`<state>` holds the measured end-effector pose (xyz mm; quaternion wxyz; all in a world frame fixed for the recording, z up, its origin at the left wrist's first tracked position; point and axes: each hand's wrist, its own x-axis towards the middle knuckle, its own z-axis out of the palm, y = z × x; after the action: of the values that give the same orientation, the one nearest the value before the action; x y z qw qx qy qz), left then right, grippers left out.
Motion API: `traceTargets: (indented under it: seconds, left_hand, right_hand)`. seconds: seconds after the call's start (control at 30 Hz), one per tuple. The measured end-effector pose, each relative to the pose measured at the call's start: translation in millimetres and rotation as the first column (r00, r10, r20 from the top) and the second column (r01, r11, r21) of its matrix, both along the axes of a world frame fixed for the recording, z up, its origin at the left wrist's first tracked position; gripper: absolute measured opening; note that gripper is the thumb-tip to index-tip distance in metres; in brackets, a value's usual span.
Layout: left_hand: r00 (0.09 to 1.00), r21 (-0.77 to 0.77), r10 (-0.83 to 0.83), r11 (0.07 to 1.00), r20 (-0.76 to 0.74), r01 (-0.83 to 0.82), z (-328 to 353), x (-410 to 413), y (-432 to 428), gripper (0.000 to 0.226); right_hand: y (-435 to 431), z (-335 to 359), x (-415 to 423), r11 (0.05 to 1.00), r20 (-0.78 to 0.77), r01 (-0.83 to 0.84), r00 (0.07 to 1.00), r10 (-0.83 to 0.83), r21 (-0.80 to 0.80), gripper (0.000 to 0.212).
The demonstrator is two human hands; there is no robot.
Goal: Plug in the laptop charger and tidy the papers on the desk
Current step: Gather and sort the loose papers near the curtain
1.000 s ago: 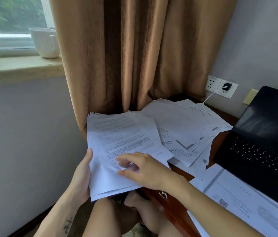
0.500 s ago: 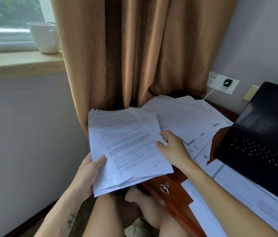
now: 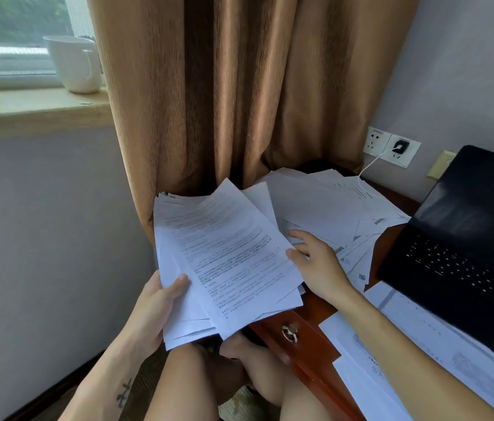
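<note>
My left hand (image 3: 160, 302) grips a thick stack of printed papers (image 3: 224, 259) by its lower left edge, thumb on top, holding it over my lap beside the desk. My right hand (image 3: 315, 262) touches the stack's right edge with thumb and spread fingers. More loose sheets (image 3: 324, 205) lie scattered on the red-brown desk (image 3: 312, 338) behind. A black charger plug (image 3: 400, 146) sits in the wall socket, and its white cable (image 3: 370, 168) runs down onto the papers. The open black laptop (image 3: 464, 247) stands at the right.
A brown curtain (image 3: 239, 86) hangs right behind the papers. On the windowsill at the left stands a white mug (image 3: 74, 63). Further printed sheets (image 3: 406, 344) lie under the laptop's front edge. A drawer handle (image 3: 289, 332) faces my bare knees.
My right hand left the top of the stack and moved to its right edge. A top sheet has swung askew, its corner sticking up. My left thumb came over onto the stack's front.
</note>
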<state>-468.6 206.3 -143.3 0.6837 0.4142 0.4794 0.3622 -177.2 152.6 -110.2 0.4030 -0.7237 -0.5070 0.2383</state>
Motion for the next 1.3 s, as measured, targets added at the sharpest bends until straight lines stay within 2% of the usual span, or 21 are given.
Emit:
traceTargets:
  seconds: [0.23,0.33,0.43,0.5,0.67,0.73,0.8,0.87,0.93,1.1,1.2,1.3]
  left_hand:
    - [0.994,-0.005,-0.004,1.000,-0.110,0.003,-3,-3,4,0.033]
    - [0.995,-0.038,0.014,0.999,-0.095,-0.017,1,-1,3,0.033]
    - [0.998,-0.091,0.060,0.994,-0.022,-0.062,1,0,1,0.022]
    - [0.998,-0.092,0.065,0.994,0.027,-0.062,3,0,0,0.027]
    - [1.000,-0.013,0.000,1.000,-0.030,0.000,9,1,-2,0.025]
    - [0.997,-0.005,0.010,1.000,-0.082,-0.011,6,2,-1,0.025]
    - [0.994,-0.012,0.020,1.000,-0.110,-0.021,5,3,0,0.028]
    - [0.993,-0.021,0.034,0.999,-0.117,-0.037,5,4,0,0.030]
    - [0.993,-0.028,0.043,0.999,-0.109,-0.047,7,5,-1,0.031]
    - [0.992,-0.035,0.053,0.998,-0.114,-0.058,7,6,-1,0.032]
    - [0.990,-0.031,0.063,0.997,-0.125,-0.068,7,7,-1,0.033]
    - [0.991,-0.039,0.064,0.997,-0.121,-0.069,7,8,-1,0.034]
  right_hand:
    - [-1,0,-2,0.994,0.032,0.082,0.996,-0.085,0.066,0.030]
    - [-8,-3,-5,1.000,0.080,0.005,0.997,-0.006,0.013,0.035]
    - [-11,-7,-10,0.996,0.133,-0.085,0.987,0.085,-0.007,0.042]
    - [-9,-8,-12,0.995,0.184,-0.098,0.978,0.097,-0.005,0.044]
    - [-9,-16,-21,0.978,0.184,-0.190,0.962,0.203,-0.085,0.029]
    - [-9,-16,-16,0.989,0.137,-0.141,0.980,0.145,-0.039,0.033]
    - [-4,-14,1,0.998,0.205,-0.060,0.977,0.055,0.016,0.036]
    - [7,-14,30,1.000,0.393,-0.015,0.920,0.014,0.000,0.045]
    - [19,-15,59,0.995,0.561,0.020,0.827,0.036,-0.093,0.058]
    - [44,-5,102,0.936,0.574,0.067,0.804,0.153,-0.345,0.083]
    - [48,4,113,0.912,0.677,0.042,0.684,0.272,-0.409,0.080]
    - [49,5,120,0.942,0.788,0.005,0.550,0.277,-0.335,0.066]
